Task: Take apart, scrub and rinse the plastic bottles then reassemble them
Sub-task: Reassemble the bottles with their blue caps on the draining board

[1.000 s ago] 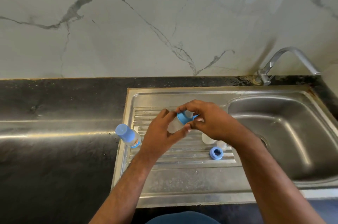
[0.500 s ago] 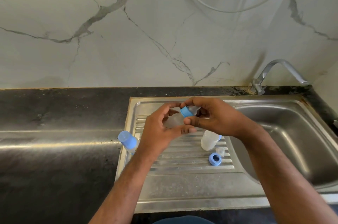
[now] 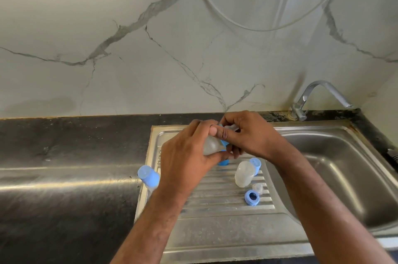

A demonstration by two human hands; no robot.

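Note:
My left hand [image 3: 185, 153] grips the frosted body of a small plastic bottle [image 3: 212, 145] above the drainboard. My right hand [image 3: 252, 134] pinches its blue collar [image 3: 224, 142] and clear nipple top, mostly hidden by my fingers. Another frosted bottle body [image 3: 244, 174] stands on the drainboard beside a blue cap [image 3: 255, 164]. A loose blue ring [image 3: 251, 197] and a small clear nipple [image 3: 257, 188] lie in front of it. A capped bottle with a blue top [image 3: 148, 176] stands at the drainboard's left edge. A blue piece [image 3: 223, 162] peeks out under my hands.
The steel drainboard [image 3: 215, 231] joins a sink basin [image 3: 336, 168] on the right, with a tap [image 3: 310, 95] at the back corner. Dark counter [image 3: 64, 177] stretches left. A marble wall rises behind, with a thin hose [image 3: 226, 15] hanging on it.
Both hands have risen slightly toward the back of the drainboard while holding the bottle. My right fingers have closed further over the blue collar. The view tilted upward.

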